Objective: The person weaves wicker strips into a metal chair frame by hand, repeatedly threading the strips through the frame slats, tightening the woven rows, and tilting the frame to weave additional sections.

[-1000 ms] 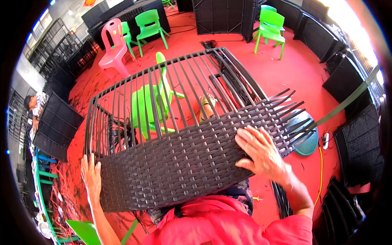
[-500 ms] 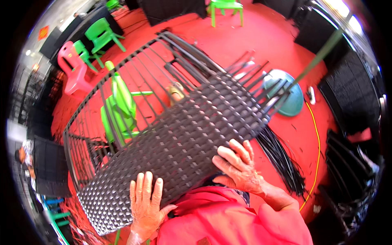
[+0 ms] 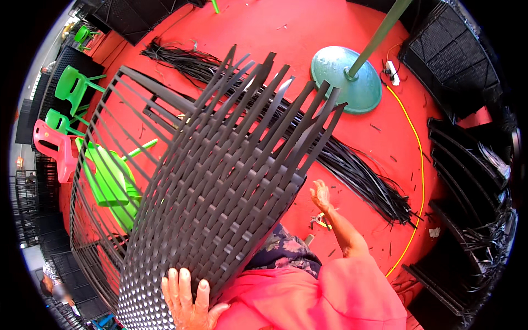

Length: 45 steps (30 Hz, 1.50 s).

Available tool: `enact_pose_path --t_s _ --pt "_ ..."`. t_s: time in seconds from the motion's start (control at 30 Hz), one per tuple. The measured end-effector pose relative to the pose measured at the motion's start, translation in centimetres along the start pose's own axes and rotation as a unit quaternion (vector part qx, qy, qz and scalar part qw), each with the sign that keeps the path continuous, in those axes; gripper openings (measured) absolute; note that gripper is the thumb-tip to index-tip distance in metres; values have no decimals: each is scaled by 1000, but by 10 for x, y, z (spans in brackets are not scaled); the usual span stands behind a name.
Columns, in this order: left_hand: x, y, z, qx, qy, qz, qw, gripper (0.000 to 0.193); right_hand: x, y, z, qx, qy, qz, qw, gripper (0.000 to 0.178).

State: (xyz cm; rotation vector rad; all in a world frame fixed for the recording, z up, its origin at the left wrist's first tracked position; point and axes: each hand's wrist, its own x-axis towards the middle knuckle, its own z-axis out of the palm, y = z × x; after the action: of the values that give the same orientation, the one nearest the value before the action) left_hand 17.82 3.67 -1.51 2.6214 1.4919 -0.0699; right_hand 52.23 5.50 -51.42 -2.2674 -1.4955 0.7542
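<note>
A dark brown woven furniture panel (image 3: 209, 203) lies tilted across my lap, its flat strips sticking out loose along the far right end. My left hand (image 3: 190, 302) rests on the weave near its lower edge, fingers spread. Off the panel's right side, my right hand (image 3: 320, 193) is stretched out over the red floor, fingers apart and nothing visible in them. A small pair of pliers (image 3: 320, 221) with yellowish handles lies on the floor close below that hand. The panel's bare metal frame (image 3: 110, 126) extends to the left, unwoven, with thin parallel bars.
A bundle of black strips (image 3: 363, 176) runs diagonally across the floor. Beyond it stands a round green base (image 3: 346, 80) with a pole. A yellow cable (image 3: 413, 137) leads to a white power strip (image 3: 392, 72). Green chairs (image 3: 77, 88) and a pink chair (image 3: 55, 144) stand left.
My right hand has left the panel's edge and moved out over the floor. The panel has swung, its loose strips now pointing farther away. My left hand still lies on the weave.
</note>
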Motion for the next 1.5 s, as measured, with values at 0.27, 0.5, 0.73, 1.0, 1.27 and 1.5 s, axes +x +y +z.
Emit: enact_pose_path --t_s 0.27,0.5,0.73,1.0,1.27,1.5 --pt "4 -4 -3 -29 -53 -22 998 65 58 18 -11 -96 -67 92 989 64" --pt "5 -4 1 -19 -46 -28 998 63 59 3 -3 -154 -56 101 981 64" --pt "9 -2 -1 -18 -50 -29 998 61 31 25 28 -197 41 48 978 59" --pt "6 -1 0 -16 -43 -37 998 61 79 25 15 -112 -43 165 979 58" --pt "10 -1 -5 -32 -57 -40 997 66 65 15 49 -146 47 179 972 28" --pt "10 1 -7 -3 -59 -37 998 69 24 -7 43 -134 68 116 982 11"
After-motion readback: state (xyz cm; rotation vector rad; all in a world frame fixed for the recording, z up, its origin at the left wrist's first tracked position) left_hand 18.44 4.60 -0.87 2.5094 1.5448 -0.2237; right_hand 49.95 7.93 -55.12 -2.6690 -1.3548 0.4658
